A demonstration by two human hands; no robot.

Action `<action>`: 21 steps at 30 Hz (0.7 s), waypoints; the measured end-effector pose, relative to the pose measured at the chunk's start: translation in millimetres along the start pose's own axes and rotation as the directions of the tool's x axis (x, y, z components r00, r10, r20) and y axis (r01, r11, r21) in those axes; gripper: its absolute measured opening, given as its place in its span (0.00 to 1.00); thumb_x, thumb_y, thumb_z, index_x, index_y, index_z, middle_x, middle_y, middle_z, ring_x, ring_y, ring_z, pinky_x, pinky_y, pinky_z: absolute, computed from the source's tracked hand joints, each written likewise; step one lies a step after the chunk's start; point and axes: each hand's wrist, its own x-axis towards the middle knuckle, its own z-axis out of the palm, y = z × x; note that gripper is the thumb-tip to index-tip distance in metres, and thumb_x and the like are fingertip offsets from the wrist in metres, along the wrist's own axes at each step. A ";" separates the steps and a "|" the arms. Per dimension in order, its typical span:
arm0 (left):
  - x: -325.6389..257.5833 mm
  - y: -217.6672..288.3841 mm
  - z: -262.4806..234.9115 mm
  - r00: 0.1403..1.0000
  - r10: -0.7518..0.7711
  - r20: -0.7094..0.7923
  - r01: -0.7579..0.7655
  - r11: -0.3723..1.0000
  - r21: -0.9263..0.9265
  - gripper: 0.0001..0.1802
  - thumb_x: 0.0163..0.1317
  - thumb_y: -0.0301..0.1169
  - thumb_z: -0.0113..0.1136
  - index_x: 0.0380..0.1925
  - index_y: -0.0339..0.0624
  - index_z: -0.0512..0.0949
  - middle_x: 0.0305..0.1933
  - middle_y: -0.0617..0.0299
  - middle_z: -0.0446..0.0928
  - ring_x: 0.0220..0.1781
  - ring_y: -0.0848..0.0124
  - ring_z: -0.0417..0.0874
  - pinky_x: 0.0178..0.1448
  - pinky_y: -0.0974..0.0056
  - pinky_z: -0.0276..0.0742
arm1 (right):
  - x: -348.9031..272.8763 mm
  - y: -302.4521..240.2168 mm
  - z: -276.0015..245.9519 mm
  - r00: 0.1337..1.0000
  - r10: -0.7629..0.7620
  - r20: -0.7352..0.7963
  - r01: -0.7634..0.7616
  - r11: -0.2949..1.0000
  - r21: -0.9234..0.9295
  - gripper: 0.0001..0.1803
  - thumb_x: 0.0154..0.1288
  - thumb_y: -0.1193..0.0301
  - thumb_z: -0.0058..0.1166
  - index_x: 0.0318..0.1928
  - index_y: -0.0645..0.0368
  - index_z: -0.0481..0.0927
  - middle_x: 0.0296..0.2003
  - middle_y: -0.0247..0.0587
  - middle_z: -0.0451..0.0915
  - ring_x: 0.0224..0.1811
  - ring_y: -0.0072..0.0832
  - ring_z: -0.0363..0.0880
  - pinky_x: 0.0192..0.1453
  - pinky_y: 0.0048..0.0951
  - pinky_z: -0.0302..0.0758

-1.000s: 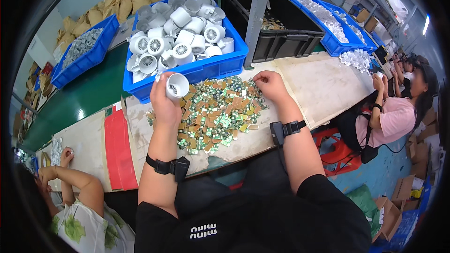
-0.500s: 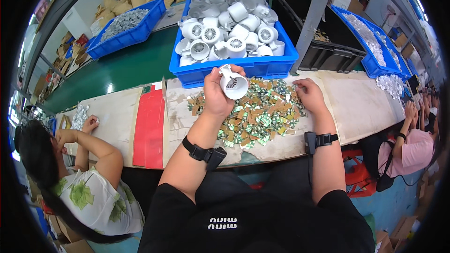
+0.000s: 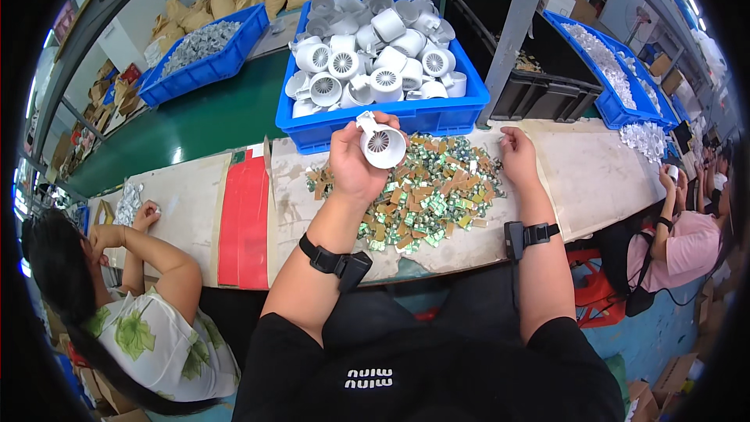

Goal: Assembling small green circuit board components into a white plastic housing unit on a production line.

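My left hand [image 3: 355, 160] is wrapped round a white plastic housing [image 3: 383, 147], cup-shaped, with a radial slotted grille inside and a short bracket at its top. Its open mouth faces up toward me. Below and right of it a heap of small green and brown circuit boards [image 3: 426, 207] covers the table. My right hand [image 3: 519, 158] is at the heap's right edge, fingers curled in; whatever is between them is hidden. Behind the heap stands a blue crate [image 3: 391, 119] piled with similar white housings [image 3: 344, 64].
A red sheet [image 3: 244, 219] lies on the table [image 3: 594, 180] to the left. Beyond the crate are a grey post [image 3: 516, 39], a black bin [image 3: 551, 92] and another blue crate [image 3: 207, 70]. Co-workers sit at left [image 3: 156, 320] and right [image 3: 683, 250].
My right hand has drawn slightly away from the boards, its fingers curling. The left hand still holds the housing, its grille now turned more toward me. The whole view has shifted slightly.
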 end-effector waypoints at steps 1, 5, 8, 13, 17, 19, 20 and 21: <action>1.1 -2.3 -0.5 0.999 0.039 -0.015 -0.038 0.998 0.051 0.28 0.67 0.56 0.51 0.46 0.42 0.78 0.47 0.55 0.77 0.47 0.55 0.82 0.35 0.56 0.78 | 2.4 4.6 -0.7 0.998 0.024 -0.057 -0.022 0.999 0.026 0.09 0.70 0.77 0.56 0.49 0.62 0.82 0.35 0.43 0.84 0.35 0.29 0.81 0.43 0.32 0.78; 6.9 -8.9 -5.0 0.994 0.105 0.005 -0.105 0.986 0.130 0.26 0.68 0.53 0.52 0.46 0.40 0.78 0.49 0.53 0.77 0.51 0.55 0.82 0.50 0.55 0.80 | 8.2 7.5 -6.1 0.977 0.187 -0.102 -0.163 0.965 0.207 0.07 0.78 0.74 0.51 0.50 0.62 0.80 0.37 0.40 0.85 0.34 0.24 0.81 0.36 0.30 0.78; 6.7 -7.0 -11.0 0.993 0.116 0.019 -0.118 0.985 0.128 0.25 0.67 0.50 0.54 0.47 0.37 0.76 0.51 0.51 0.77 0.54 0.57 0.80 0.61 0.54 0.77 | 5.8 -12.3 -3.8 0.945 0.328 0.005 -0.281 0.801 0.529 0.09 0.80 0.71 0.48 0.55 0.59 0.75 0.37 0.40 0.86 0.27 0.20 0.80 0.24 0.23 0.75; 2.5 1.4 -15.4 0.989 0.144 -0.022 -0.138 0.976 0.169 0.25 0.69 0.51 0.53 0.47 0.37 0.77 0.51 0.51 0.76 0.51 0.56 0.81 0.58 0.54 0.79 | 5.8 -32.6 -5.3 0.959 0.269 0.087 -0.249 0.660 0.709 0.14 0.79 0.68 0.54 0.58 0.59 0.82 0.36 0.35 0.85 0.25 0.15 0.73 0.25 0.19 0.69; 3.6 -3.1 -10.4 0.991 0.133 0.002 -0.130 0.972 0.195 0.26 0.70 0.52 0.52 0.46 0.37 0.77 0.51 0.51 0.76 0.48 0.57 0.81 0.54 0.53 0.79 | 3.8 -25.4 -16.6 0.968 0.176 0.179 -0.247 0.539 0.805 0.14 0.81 0.66 0.53 0.58 0.60 0.80 0.36 0.33 0.84 0.24 0.15 0.72 0.28 0.18 0.69; 7.1 -8.2 -11.4 0.993 0.116 -0.010 -0.112 0.977 0.184 0.26 0.70 0.52 0.52 0.46 0.36 0.77 0.50 0.51 0.76 0.48 0.56 0.81 0.53 0.53 0.79 | 4.3 -22.0 -20.5 0.970 0.155 0.186 -0.241 0.544 0.803 0.15 0.81 0.66 0.53 0.59 0.60 0.79 0.37 0.34 0.85 0.26 0.15 0.74 0.29 0.17 0.70; 9.1 -10.5 -11.9 0.994 0.104 -0.024 -0.099 0.979 0.176 0.26 0.70 0.51 0.52 0.46 0.36 0.77 0.50 0.51 0.76 0.48 0.56 0.81 0.53 0.53 0.79 | 5.6 -21.2 -18.5 0.972 0.186 0.144 -0.229 0.597 0.769 0.13 0.80 0.67 0.53 0.57 0.61 0.79 0.39 0.38 0.86 0.26 0.17 0.77 0.29 0.18 0.72; 10.0 -7.7 -13.2 0.997 0.069 0.033 -0.073 0.989 0.127 0.26 0.70 0.51 0.51 0.46 0.35 0.77 0.51 0.50 0.76 0.49 0.57 0.81 0.53 0.53 0.79 | 6.7 -21.6 -16.4 0.972 0.215 0.097 -0.217 0.649 0.730 0.12 0.80 0.68 0.54 0.55 0.61 0.79 0.40 0.41 0.88 0.26 0.19 0.80 0.29 0.20 0.73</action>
